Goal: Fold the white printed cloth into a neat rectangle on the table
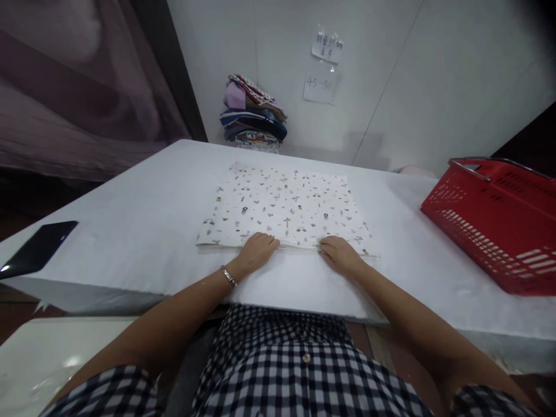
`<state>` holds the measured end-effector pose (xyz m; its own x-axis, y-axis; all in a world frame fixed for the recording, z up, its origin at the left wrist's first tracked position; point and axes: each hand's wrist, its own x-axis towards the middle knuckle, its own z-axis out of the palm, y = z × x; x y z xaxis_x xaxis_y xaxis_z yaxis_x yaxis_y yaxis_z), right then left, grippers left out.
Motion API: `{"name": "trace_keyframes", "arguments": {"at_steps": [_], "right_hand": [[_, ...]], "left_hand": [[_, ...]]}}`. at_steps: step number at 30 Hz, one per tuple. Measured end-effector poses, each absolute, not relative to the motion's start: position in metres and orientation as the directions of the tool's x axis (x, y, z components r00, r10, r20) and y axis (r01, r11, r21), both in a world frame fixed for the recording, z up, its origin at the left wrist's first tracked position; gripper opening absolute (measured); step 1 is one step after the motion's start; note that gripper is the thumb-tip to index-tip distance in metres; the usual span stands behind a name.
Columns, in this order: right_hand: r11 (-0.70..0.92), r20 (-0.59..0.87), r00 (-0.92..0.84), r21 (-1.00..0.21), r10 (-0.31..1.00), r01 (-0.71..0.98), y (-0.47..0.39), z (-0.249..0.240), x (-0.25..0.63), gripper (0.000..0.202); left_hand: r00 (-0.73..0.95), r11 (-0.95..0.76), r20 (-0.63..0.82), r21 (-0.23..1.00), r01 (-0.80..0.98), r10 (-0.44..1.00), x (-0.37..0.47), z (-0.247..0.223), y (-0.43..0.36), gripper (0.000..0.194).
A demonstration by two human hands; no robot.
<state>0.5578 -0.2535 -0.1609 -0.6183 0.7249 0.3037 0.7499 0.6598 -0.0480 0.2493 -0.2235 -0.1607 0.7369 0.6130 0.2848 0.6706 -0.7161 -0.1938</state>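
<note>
A white cloth with small printed motifs lies folded flat on the white-covered table, its layered edge towards me. My left hand rests on the left part of that near edge, fingers together and curled over the cloth, a metal bracelet at the wrist. Right of the middle, my right hand holds the same edge with its fingers bent over it. Both thumbs are mostly hidden.
A black phone lies at the table's left end. At the right stands a red plastic basket. Folded fabrics are stacked beyond the far edge, against a wall with two paper notes. A white surface is at lower left.
</note>
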Motion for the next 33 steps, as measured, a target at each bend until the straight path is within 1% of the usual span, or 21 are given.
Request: {"name": "trace_keyframes", "arguments": {"at_steps": [5, 8, 10, 12, 16, 19, 21, 26, 30, 33], "right_hand": [[0.660, 0.230, -0.634, -0.052, 0.738, 0.749, -0.250, -0.157, 0.558, 0.027], [0.644, 0.185, -0.631, -0.019, 0.754, 0.764, -0.249, -0.154, 0.554, 0.028], [0.643, 0.174, -0.633, 0.002, 0.754, 0.766, -0.249, -0.154, 0.552, 0.028], [0.640, 0.196, -0.628, 0.000, 0.753, 0.768, -0.249, -0.154, 0.552, 0.027], [0.639, 0.312, -0.593, -0.066, 0.742, 0.766, -0.248, -0.155, 0.557, 0.024], [0.649, 0.343, -0.582, -0.120, 0.737, 0.752, -0.248, -0.154, 0.560, 0.022], [0.658, 0.331, -0.590, -0.144, 0.736, 0.739, -0.248, -0.153, 0.561, 0.021], [0.676, 0.340, -0.599, -0.185, 0.725, 0.713, -0.246, -0.152, 0.562, 0.018], [0.674, 0.357, -0.583, -0.228, 0.729, 0.703, -0.246, -0.149, 0.562, 0.014], [0.671, 0.368, -0.570, -0.275, 0.735, 0.688, -0.246, -0.146, 0.562, 0.012]], "left_hand": [[0.742, -0.722, 0.302, -0.198, 0.663, 0.598, 0.249, -0.163, -0.223, 0.015], [0.740, -0.716, 0.297, -0.207, 0.667, 0.604, 0.251, -0.164, -0.222, 0.014], [0.738, -0.714, 0.296, -0.206, 0.669, 0.606, 0.251, -0.164, -0.222, 0.014], [0.729, -0.707, 0.295, -0.200, 0.679, 0.617, 0.252, -0.164, -0.224, 0.014], [0.692, -0.687, 0.286, -0.133, 0.714, 0.663, 0.251, -0.160, -0.230, 0.007], [0.683, -0.690, 0.273, -0.084, 0.719, 0.678, 0.252, -0.157, -0.232, 0.017], [0.674, -0.678, 0.262, -0.089, 0.729, 0.690, 0.253, -0.156, -0.231, 0.019], [0.657, -0.645, 0.241, -0.138, 0.751, 0.714, 0.261, -0.157, -0.228, 0.010], [0.679, -0.658, 0.235, -0.172, 0.733, 0.695, 0.263, -0.159, -0.227, 0.014], [0.698, -0.677, 0.243, -0.175, 0.715, 0.674, 0.262, -0.160, -0.226, 0.014]]}}
